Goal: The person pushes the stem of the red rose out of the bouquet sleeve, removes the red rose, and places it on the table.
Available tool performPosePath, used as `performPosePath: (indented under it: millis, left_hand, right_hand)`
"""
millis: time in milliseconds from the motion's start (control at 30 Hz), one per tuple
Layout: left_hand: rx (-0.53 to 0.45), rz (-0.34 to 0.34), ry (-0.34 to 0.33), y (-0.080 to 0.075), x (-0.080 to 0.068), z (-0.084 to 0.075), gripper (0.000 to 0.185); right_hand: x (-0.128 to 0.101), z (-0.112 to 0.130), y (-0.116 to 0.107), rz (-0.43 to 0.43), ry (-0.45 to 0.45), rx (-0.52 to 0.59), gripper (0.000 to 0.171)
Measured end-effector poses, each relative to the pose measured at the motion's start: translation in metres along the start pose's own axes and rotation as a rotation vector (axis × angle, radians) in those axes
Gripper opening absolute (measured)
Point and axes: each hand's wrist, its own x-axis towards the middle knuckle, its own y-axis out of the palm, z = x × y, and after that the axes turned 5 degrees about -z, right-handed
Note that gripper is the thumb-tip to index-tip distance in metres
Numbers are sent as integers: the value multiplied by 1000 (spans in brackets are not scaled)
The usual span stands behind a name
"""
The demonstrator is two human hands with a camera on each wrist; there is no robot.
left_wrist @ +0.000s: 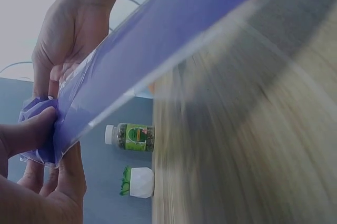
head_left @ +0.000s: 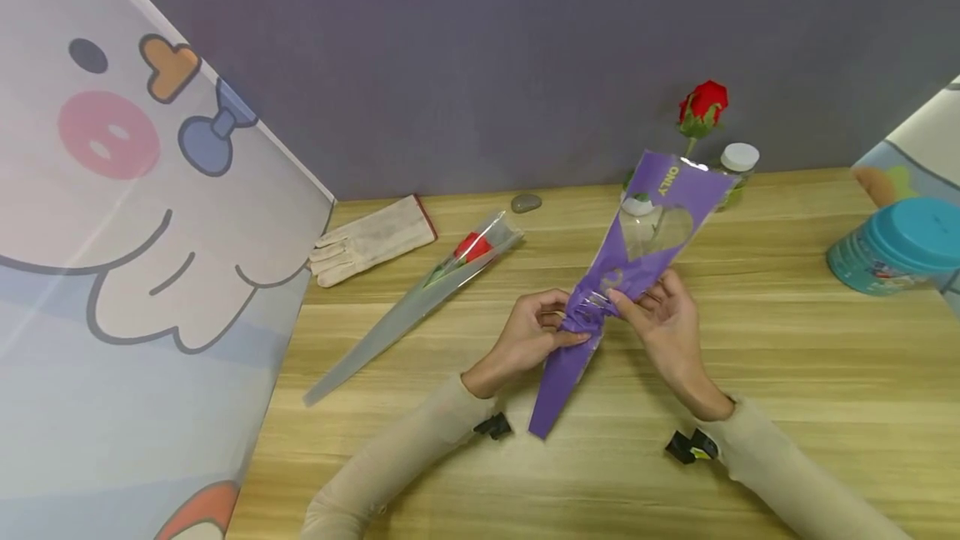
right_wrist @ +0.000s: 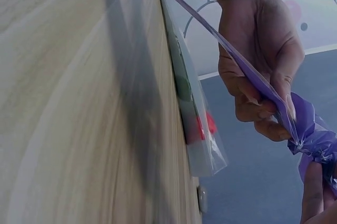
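Note:
A purple flower sleeve (head_left: pixel 648 261) with a clear heart-shaped window slants upward between my hands, bunched and creased at its middle. Out of its wide top rises a red rose (head_left: pixel 705 102), whose stem drops behind the sleeve's upper edge. My left hand (head_left: pixel 528 332) pinches the gathered part from the left, its thumb lying across the folds. From the right, my right hand (head_left: pixel 667 323) pinches just above, thumb in front and fingers behind. In the right wrist view the crumpled folds (right_wrist: pixel 313 134) sit between both hands' fingers. The narrow tail hangs down toward me.
A second rose in a clear sleeve (head_left: pixel 420 307) lies left on the wooden table, near a white glove (head_left: pixel 375 240) and a grey stone (head_left: pixel 527 203). Behind stand a white-capped bottle (left_wrist: pixel 134 137) and a small potted plant (left_wrist: pixel 141 182). A teal tub (head_left: pixel 892 248) stands right.

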Motion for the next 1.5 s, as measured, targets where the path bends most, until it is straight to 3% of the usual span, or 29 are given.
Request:
performPosePath:
  millis: [333,633,933,1200,1500]
  left_hand:
    - [-3,34,-15,-3,-2,-1,31]
    - [50,93,-38,-10,-4,2,35]
    - [110,138,-58,-13,-7,-4,39]
    - [165,142,-35,-17,-7,-8,39]
    - [143,126,-23,-17,-1,-16,50]
  right_hand:
    - [2,0,-1,4,5,71,46]
    - [15,12,-7,-84,-1,90,43]
    - [20,24,-15,-37,27,48,35]
    - [20,26,-16,-15,20,66,34]
    - [16,21,-10,-33,39,73,38]
